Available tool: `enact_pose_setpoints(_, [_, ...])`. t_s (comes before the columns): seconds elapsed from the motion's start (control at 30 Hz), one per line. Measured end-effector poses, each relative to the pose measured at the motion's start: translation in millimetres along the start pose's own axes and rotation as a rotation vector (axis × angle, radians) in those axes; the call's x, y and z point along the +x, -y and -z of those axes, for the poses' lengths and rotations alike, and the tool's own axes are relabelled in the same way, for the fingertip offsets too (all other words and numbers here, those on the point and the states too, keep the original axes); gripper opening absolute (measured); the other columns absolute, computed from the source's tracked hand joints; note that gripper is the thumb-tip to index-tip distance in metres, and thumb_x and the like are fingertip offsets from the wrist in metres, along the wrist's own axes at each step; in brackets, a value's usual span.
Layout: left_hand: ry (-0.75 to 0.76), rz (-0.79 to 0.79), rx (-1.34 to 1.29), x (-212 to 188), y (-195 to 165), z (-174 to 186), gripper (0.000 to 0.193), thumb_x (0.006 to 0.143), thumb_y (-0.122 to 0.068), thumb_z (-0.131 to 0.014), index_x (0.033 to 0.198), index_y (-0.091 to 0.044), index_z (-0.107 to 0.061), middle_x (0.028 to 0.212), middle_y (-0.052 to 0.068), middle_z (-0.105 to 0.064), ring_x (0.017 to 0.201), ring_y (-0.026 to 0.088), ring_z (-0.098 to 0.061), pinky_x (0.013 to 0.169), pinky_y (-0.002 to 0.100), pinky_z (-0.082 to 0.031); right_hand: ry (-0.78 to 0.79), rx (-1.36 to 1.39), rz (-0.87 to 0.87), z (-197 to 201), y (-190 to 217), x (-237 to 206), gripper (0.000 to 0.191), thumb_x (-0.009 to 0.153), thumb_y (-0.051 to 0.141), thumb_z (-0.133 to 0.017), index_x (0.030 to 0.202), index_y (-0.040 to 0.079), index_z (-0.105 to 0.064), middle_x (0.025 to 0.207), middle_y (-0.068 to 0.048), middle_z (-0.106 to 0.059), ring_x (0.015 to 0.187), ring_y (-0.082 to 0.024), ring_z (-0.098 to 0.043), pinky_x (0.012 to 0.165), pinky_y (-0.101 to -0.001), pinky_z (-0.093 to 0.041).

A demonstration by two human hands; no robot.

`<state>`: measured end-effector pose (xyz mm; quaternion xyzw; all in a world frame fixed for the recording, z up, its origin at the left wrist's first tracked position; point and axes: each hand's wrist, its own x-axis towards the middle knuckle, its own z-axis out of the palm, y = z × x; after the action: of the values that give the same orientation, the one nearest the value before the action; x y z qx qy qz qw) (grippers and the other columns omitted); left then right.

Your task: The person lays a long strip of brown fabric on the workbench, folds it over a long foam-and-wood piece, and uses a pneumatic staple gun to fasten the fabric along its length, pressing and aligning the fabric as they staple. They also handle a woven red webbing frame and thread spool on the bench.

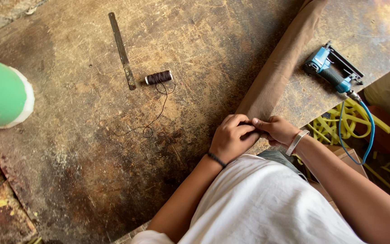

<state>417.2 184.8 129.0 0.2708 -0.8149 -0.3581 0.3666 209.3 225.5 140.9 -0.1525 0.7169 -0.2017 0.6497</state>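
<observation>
Both hands (252, 129) pinch the brown roll's (280, 63) near end — fingertips meeting.

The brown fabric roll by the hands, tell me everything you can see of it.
The brown fabric roll is a long tube of matte tan-brown cloth. It lies flat on the worn wooden table, running diagonally from the top edge of the picture down to the table's near edge. Its lower end meets the left hand and right hand, which pinch at it together; what the fingertips grip is hidden. A blue pneumatic stapler lies just beside it, apart.
</observation>
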Motion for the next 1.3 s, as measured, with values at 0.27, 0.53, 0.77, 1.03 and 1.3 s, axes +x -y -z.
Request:
enact_pose_setpoints(0.27, [0.314,0.551,0.046,-19,3,5,0.106,0.070,-0.002,-0.066,0.165,-0.020,-0.022,0.161,0.018,-0.041,0.131,0.042,-0.056,0.103,0.045,-0.053,-0.163,-0.219,0.262,-15,-11,1,0.046,0.092,0.035,-0.076,0.067,-0.001,-0.064,0.053,-0.005,-0.049,0.046,-0.014,-0.044,0.041,-0.0333,-0.033])
enact_pose_setpoints(0.53, [0.223,0.458,0.084,-25,3,4,0.091,0.071,-0.005,-0.067,0.155,-0.032,-0.043,0.162,0.008,-0.045,0.128,0.033,-0.062,0.097,0.041,-0.057,-0.136,-0.092,0.432,-27,-15,-8,0.023,0.093,0.023,-0.070,0.084,0.002,-0.073,0.060,0.006,-0.056,0.052,-0.005,-0.042,0.044,-0.0275,-0.033])
enact_pose_setpoints(0.77, [0.193,0.272,0.161,-37,15,-4,0.075,0.073,-0.007,-0.068,0.143,-0.032,-0.061,0.159,0.005,-0.050,0.137,0.028,-0.059,0.101,0.037,-0.057,-0.076,-0.074,0.413,5,-85,40,0.035,0.098,0.028,-0.072,0.080,-0.001,-0.067,0.059,0.003,-0.052,0.052,-0.007,-0.042,0.045,-0.0283,-0.032])
enact_pose_setpoints(1.03, [0.278,0.349,-0.449,-15,41,19,0.103,0.086,-0.028,-0.072,0.158,-0.012,-0.001,0.151,0.020,-0.049,0.132,0.038,-0.056,0.108,0.044,-0.050,0.128,0.093,0.607,-18,-107,148,0.024,0.099,0.025,-0.068,0.096,0.001,-0.073,0.067,0.007,-0.055,0.059,-0.006,-0.042,0.051,-0.0257,-0.033])
enact_pose_setpoints(1.3, [0.492,0.770,0.295,29,61,4,0.085,0.096,-0.054,-0.053,0.160,-0.006,-0.024,0.113,0.025,-0.072,0.100,0.042,-0.071,0.084,0.053,-0.057,0.143,0.070,0.708,-56,-77,151,0.023,0.102,0.023,-0.067,0.103,0.001,-0.073,0.074,0.006,-0.062,0.064,-0.005,-0.048,0.056,-0.0258,-0.039])
